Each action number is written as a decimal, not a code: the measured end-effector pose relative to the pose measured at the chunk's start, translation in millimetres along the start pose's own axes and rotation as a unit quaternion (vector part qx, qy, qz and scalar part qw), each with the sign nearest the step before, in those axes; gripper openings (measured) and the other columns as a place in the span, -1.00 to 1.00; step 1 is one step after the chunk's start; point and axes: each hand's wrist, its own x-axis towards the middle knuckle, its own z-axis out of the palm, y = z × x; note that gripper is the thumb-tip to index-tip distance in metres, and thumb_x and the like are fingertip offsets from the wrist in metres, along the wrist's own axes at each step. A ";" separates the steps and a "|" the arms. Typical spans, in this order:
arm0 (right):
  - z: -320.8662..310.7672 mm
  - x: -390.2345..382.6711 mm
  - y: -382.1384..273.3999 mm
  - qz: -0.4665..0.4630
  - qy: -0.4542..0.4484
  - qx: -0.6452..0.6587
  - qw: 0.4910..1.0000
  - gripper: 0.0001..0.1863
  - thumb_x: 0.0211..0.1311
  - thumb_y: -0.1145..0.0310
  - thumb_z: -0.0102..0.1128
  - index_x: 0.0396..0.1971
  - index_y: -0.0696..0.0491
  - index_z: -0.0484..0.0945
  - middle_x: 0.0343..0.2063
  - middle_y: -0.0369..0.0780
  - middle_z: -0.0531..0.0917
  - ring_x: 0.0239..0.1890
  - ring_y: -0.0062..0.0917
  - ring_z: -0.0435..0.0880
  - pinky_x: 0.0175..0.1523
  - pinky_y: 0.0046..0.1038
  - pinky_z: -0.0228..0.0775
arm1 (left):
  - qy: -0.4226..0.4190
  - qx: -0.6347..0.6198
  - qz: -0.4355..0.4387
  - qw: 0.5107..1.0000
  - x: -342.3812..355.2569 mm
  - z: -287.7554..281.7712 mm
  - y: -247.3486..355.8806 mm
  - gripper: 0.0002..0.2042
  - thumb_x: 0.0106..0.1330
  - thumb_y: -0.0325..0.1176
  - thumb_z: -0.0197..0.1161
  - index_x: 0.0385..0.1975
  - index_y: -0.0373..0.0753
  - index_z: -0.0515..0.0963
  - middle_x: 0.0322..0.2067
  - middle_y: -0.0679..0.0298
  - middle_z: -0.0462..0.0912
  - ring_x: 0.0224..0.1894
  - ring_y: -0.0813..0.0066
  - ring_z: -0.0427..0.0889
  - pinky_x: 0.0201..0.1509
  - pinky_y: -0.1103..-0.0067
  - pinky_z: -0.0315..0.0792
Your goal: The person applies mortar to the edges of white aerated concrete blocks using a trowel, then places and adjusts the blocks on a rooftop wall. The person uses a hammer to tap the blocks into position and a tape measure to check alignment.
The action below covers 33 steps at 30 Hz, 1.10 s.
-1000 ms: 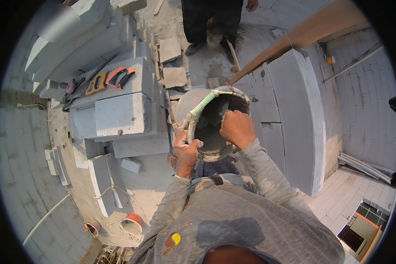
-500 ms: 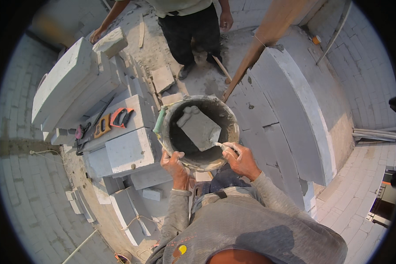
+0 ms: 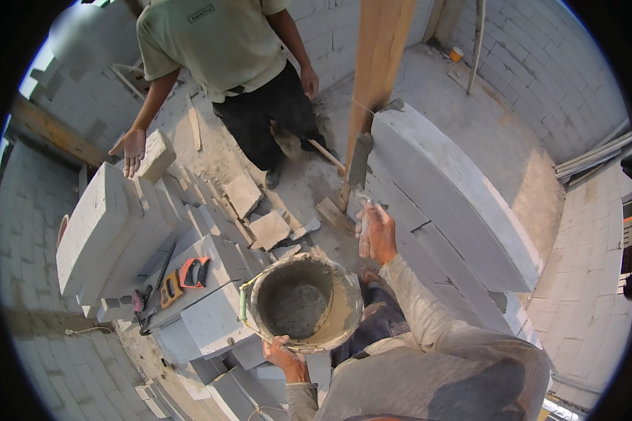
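My left hand (image 3: 281, 354) grips the lower rim of a mortar-crusted bucket (image 3: 256, 295), which has grey mortar in its bottom and a pale green handle grip. My right hand (image 3: 374, 228) is closed on a trowel (image 3: 360, 158), raised beside the timber post (image 3: 379, 49) at the end of a low wall of pale grey blocks (image 3: 456, 200). The mortar-coated blade is upright by that end; whether it touches is unclear.
A co-worker (image 3: 218, 42) stands ahead, one hand over stacked blocks (image 3: 98, 231). Saws (image 3: 172, 288) lie on the stack. Broken slabs (image 3: 244, 195) and wood strips (image 3: 193, 119) litter the floor. An orange container (image 3: 456, 54) sits at the back right.
My right hand has lifted the trowel out of the bucket toward the post. The bucket has moved down and left in view. The co-worker appears further into view.
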 end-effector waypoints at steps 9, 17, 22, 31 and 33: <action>23.2 46.1 6.9 0.018 0.030 0.178 0.983 -0.56 0.52 0.12 0.09 0.14 0.17 0.52 -0.33 -0.26 0.54 -0.50 -0.57 0.54 -0.49 -0.46 0.43 | -0.003 0.022 -0.016 1.000 -16.9 -9.1 -2.5 -0.48 -0.13 -0.58 0.06 -0.03 -0.40 0.56 -0.20 0.26 0.63 -0.18 0.37 0.63 0.01 0.51 0.52; 95.3 71.7 -20.4 0.020 0.148 0.314 0.938 -0.70 0.38 0.18 0.18 -0.16 0.13 0.50 -0.36 -0.24 0.51 -0.51 -0.52 0.52 -0.46 -0.42 0.44 | -0.024 0.023 -0.012 0.999 -18.0 -18.8 -19.4 -0.47 -0.13 -0.58 0.08 -0.02 -0.41 0.56 -0.17 0.26 0.65 -0.16 0.37 0.63 0.02 0.53 0.52; 115.7 48.2 -11.7 -0.001 0.143 0.309 0.940 -0.64 0.44 0.15 0.13 -0.03 0.16 0.50 -0.35 -0.26 0.49 -0.51 -0.54 0.51 -0.46 -0.42 0.42 | -0.020 0.013 -0.011 1.000 -32.0 -25.0 -18.6 -0.52 -0.11 -0.59 0.09 -0.06 -0.38 0.56 -0.23 0.29 0.63 -0.22 0.40 0.62 -0.05 0.54 0.52; -23.3 -129.1 -17.2 0.061 -0.330 -0.431 0.838 -0.61 0.42 0.15 0.21 -0.08 0.23 0.60 -0.46 -0.26 0.63 -0.45 -0.56 0.61 -0.31 -0.34 0.52 | 0.085 -0.039 0.021 0.995 -44.0 -83.5 -28.0 -0.78 -0.02 -0.61 0.16 -0.33 -0.37 0.61 -0.38 0.38 0.57 -0.38 0.61 0.49 -0.23 0.65 0.40; -16.2 -155.0 -10.8 0.052 -0.489 -0.508 0.707 -0.64 0.35 0.19 0.29 -0.14 0.24 0.62 -0.46 -0.13 0.69 -0.44 -0.35 0.66 -0.26 -0.23 0.52 | 0.113 -0.059 0.007 0.992 -49.2 -102.5 -27.4 -0.78 -0.03 -0.63 0.16 -0.34 -0.37 0.60 -0.39 0.38 0.57 -0.37 0.60 0.49 -0.24 0.63 0.41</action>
